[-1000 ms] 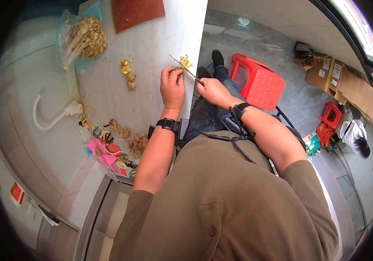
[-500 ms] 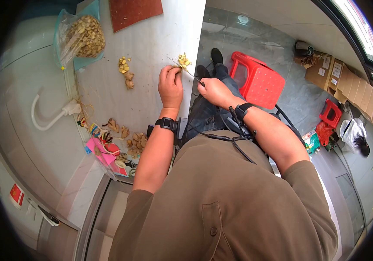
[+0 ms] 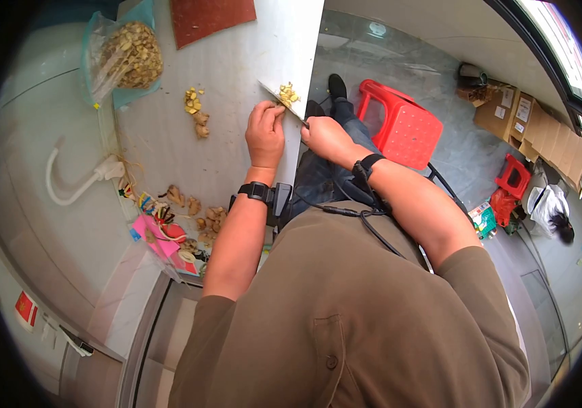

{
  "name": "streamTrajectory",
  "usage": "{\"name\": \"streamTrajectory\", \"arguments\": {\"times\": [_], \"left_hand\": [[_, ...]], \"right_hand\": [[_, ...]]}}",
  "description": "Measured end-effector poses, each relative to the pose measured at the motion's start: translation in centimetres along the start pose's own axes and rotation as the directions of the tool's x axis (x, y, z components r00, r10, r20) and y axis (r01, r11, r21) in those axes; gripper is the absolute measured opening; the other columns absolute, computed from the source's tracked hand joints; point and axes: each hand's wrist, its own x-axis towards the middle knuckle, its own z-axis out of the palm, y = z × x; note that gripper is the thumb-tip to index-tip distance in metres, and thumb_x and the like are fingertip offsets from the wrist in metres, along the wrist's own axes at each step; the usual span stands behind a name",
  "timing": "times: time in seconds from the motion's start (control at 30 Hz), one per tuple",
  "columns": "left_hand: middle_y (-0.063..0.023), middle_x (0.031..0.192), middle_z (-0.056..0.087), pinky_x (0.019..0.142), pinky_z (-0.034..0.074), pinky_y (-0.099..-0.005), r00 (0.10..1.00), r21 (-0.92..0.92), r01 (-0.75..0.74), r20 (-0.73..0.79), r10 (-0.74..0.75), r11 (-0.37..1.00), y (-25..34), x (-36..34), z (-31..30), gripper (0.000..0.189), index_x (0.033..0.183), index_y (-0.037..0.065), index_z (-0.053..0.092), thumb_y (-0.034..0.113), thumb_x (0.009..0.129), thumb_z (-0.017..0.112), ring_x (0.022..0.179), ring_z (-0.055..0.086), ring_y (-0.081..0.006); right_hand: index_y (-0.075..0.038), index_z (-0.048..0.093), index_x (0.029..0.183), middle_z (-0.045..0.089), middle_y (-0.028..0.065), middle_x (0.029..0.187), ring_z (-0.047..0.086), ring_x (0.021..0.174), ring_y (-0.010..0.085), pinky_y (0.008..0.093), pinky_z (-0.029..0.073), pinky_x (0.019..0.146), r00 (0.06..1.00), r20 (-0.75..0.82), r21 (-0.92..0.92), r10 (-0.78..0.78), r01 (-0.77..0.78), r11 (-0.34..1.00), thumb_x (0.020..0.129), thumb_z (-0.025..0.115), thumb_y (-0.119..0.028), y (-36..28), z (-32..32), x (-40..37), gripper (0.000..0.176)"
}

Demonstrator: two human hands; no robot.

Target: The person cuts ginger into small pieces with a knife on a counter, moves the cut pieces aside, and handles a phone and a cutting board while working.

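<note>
My right hand point(image 3: 328, 138) is closed round the handle of a knife point(image 3: 268, 88), whose blade slants across the edge of the pale tabletop. With bent fingers, my left hand point(image 3: 265, 129) presses a piece of ginger point(image 3: 278, 107) down against the near side of the blade; most of that piece is hidden by the fingers. Just beyond the blade lies a small heap of cut ginger point(image 3: 288, 94). Further left on the table are another group of ginger pieces point(image 3: 192, 102) and an uncut knob of ginger point(image 3: 201, 125).
A clear bag of sliced ginger point(image 3: 131, 56) rests at the back left, near a reddish-brown board point(image 3: 213, 20). Whole ginger roots point(image 3: 213, 224) and small clutter lie near my left forearm. A red stool point(image 3: 410, 129) stands on the floor to the right.
The knife has shifted up and left, with more of its blade showing past my left fingers. My right hand has moved slightly left with it; my left hand stays nearly in place.
</note>
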Motion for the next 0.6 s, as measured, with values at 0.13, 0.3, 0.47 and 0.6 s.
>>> {"name": "streamTrajectory", "arguments": {"times": [0.13, 0.3, 0.47, 0.6], "left_hand": [[-0.0108, 0.119, 0.073, 0.092, 0.061, -0.0417, 1.0, -0.006, 0.004, -0.002, -0.004, 1.0, 0.0, 0.0, -0.2, 0.016, 0.108, 0.006, 0.078, -0.002, 0.094, 0.079, 0.109, 0.073, -0.0339], [-0.0113, 0.118, 0.073, 0.092, 0.061, -0.0429, 0.995, 0.047, -0.104, 0.005, 0.104, 0.993, -0.3, 0.5, -0.6, 0.016, 0.108, 0.005, 0.078, -0.003, 0.094, 0.078, 0.109, 0.073, -0.0342], [-0.0114, 0.119, 0.072, 0.094, 0.06, -0.044, 0.999, 0.032, -0.035, 0.021, 0.034, 0.999, -0.4, 0.2, -0.3, 0.015, 0.107, 0.005, 0.078, -0.003, 0.094, 0.076, 0.11, 0.072, -0.0352], [-0.011, 0.119, 0.072, 0.095, 0.06, -0.0442, 0.998, 0.061, -0.067, 0.018, 0.066, 0.996, -0.1, 0.5, -0.5, 0.016, 0.107, 0.005, 0.078, -0.004, 0.094, 0.076, 0.112, 0.072, -0.0352]], "right_hand": [[0.005, 0.076, 0.098, 0.075, 0.033, 0.097, 0.074, 0.098, 0.0519, 0.0589, 0.057, 0.091, 0.999, -0.048, 0.087, 0.012, -0.008, 0.996, 0.105, 0.062, -0.029, 0.2, 0.0, 0.1, 0.038], [0.004, 0.075, 0.101, 0.074, 0.0335, 0.098, 0.072, 0.097, 0.0532, 0.0585, 0.057, 0.089, 0.999, -0.012, 0.168, 0.039, -0.037, 0.985, 0.106, 0.06, -0.032, -0.1, -1.5, -1.0, 0.039], [0.004, 0.075, 0.101, 0.074, 0.0336, 0.096, 0.071, 0.095, 0.0542, 0.0588, 0.057, 0.089, 0.998, -0.059, 0.137, 0.015, -0.007, 0.991, 0.107, 0.059, -0.032, 0.7, -1.6, -1.5, 0.04], [0.004, 0.074, 0.1, 0.074, 0.0336, 0.096, 0.072, 0.095, 0.0539, 0.0591, 0.057, 0.089, 0.999, -0.044, 0.099, -0.003, 0.007, 0.995, 0.106, 0.059, -0.031, 0.8, -1.7, -1.8, 0.039]]}}
